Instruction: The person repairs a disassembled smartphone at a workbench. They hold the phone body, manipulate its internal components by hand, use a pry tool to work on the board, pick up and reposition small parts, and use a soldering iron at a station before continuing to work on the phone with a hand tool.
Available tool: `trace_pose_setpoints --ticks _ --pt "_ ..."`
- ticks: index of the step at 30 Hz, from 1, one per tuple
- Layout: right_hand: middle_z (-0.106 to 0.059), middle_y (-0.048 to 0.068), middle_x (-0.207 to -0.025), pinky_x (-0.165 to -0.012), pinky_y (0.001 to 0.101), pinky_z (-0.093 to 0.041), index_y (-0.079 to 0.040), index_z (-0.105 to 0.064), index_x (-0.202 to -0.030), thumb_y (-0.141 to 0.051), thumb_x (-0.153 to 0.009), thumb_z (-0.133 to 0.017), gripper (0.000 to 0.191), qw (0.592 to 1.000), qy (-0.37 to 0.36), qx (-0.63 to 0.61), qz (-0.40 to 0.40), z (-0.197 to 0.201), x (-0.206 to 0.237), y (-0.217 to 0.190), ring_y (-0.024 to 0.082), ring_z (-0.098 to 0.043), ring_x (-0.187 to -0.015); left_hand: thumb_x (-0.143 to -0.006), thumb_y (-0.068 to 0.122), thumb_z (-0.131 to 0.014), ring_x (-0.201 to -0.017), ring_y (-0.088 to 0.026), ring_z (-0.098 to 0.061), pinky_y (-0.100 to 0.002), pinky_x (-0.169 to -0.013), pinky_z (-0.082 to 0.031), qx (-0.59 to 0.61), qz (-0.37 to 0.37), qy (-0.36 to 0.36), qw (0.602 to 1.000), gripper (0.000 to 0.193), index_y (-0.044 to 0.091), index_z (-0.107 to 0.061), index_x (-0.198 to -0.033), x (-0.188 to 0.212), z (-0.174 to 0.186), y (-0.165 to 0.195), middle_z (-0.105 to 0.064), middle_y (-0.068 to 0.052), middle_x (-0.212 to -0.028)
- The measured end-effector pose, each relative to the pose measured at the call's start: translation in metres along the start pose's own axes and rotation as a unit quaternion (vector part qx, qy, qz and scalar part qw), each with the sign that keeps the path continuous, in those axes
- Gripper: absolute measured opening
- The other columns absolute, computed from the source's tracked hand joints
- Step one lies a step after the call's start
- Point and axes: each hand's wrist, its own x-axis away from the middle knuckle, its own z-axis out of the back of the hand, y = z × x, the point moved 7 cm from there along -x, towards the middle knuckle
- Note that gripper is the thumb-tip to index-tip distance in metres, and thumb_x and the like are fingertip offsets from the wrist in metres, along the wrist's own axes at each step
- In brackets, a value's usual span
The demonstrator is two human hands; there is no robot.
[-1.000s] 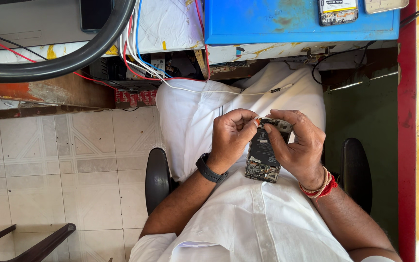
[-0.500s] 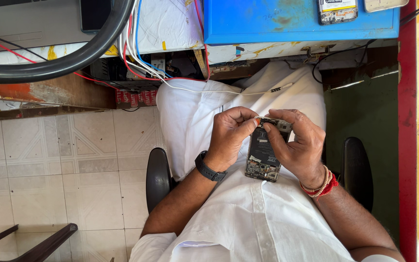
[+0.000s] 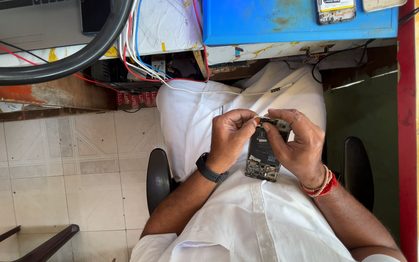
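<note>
The opened phone (image 3: pixel 263 154) rests over his lap, cradled by the right hand (image 3: pixel 299 145) while the left hand (image 3: pixel 230 139) pinches a small part at its top edge, delicate work needing a steady, fine grip.

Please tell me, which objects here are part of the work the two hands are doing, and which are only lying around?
In use:
- opened black phone with bare circuit boards, held by right hand
- left hand, pinching at the phone's top edge

Lying about:
- blue metal box
- small phone on the box
- grey laptop
- thick black cable loop
- white cable across the lap
</note>
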Motion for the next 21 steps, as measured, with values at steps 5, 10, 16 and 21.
trace_pose_setpoints --ticks 5,10,16,21 --pt "-0.074 0.012 -0.099 -0.074 0.0272 -0.059 0.002 -0.069 -0.111 0.001 -0.09 -0.081 0.024 1.0 -0.003 0.001 0.003 0.0 0.0 0.0 0.018 -0.074 -0.088 -0.099 0.003 -0.066 -0.075 -0.004 -0.065 -0.019 -0.067 -0.054 -0.028 -0.009 0.001 1.0 0.014 -0.008 -0.071 -0.105 0.0 -0.002 0.004 -0.073 -0.006 -0.086" --pt "-0.074 0.013 -0.099 -0.073 0.0268 -0.058 0.002 -0.069 -0.111 0.001 -0.09 -0.081 0.023 1.0 -0.005 -0.002 0.002 -0.001 -0.001 0.001 0.018 -0.074 -0.087 -0.098 0.003 -0.065 -0.073 -0.004 -0.064 -0.019 -0.066 -0.054 -0.05 -0.025 0.006 0.998 0.013 -0.007 -0.07 -0.104 0.0 -0.003 0.006 -0.073 -0.005 -0.086" --pt "-0.073 0.012 -0.097 -0.071 0.0267 -0.057 0.002 -0.07 -0.109 0.002 -0.089 -0.081 0.022 1.0 -0.004 0.015 -0.001 -0.001 0.0 0.001 0.017 -0.073 -0.084 -0.098 0.002 -0.064 -0.073 -0.004 -0.063 -0.019 -0.065 -0.053 -0.041 -0.013 0.019 0.999 0.013 -0.008 -0.071 -0.102 0.001 -0.005 0.003 -0.072 -0.005 -0.085" --pt "-0.074 0.011 -0.098 -0.074 0.025 -0.057 0.002 -0.07 -0.112 0.002 -0.091 -0.079 0.023 0.999 0.003 -0.031 -0.04 -0.001 0.003 0.011 0.013 -0.072 -0.085 -0.098 0.003 -0.063 -0.078 -0.006 -0.068 -0.021 -0.071 -0.056 -0.027 -0.01 0.012 0.999 0.014 -0.008 -0.071 -0.103 0.0 -0.006 0.002 -0.074 -0.007 -0.088"
